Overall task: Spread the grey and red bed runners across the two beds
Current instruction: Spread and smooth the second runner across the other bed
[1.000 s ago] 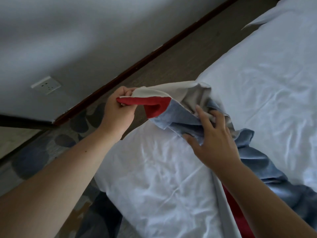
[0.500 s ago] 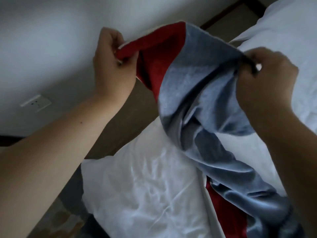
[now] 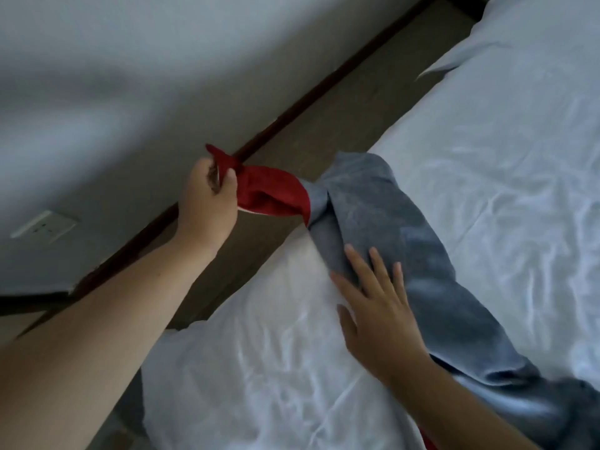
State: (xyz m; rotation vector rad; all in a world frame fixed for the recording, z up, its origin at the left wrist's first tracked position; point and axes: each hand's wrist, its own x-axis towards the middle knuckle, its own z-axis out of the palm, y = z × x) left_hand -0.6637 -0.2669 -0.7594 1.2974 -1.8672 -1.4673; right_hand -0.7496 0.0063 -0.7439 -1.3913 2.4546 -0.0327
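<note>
A grey and red bed runner (image 3: pixel 383 219) lies bunched and twisted across the white bed (image 3: pixel 506 177), running from the bed's left edge to the lower right corner of the view. My left hand (image 3: pixel 207 199) grips the runner's red end and holds it out past the bed's edge, over the floor. My right hand (image 3: pixel 376 306) lies flat with straight fingers on the grey part, at the border with the white sheet. A sliver of red shows at the bottom beside my right forearm.
A strip of brown floor (image 3: pixel 350 102) runs between the bed and a white wall with a dark skirting board (image 3: pixel 292 108). A wall socket (image 3: pixel 43 225) sits low at the left. A white pillow (image 3: pixel 532 30) lies at the bed's far end.
Both hands came down from holding the runner up in the air. My right hand let go of the grey cloth and now lies flat on it; my left still holds the red end.
</note>
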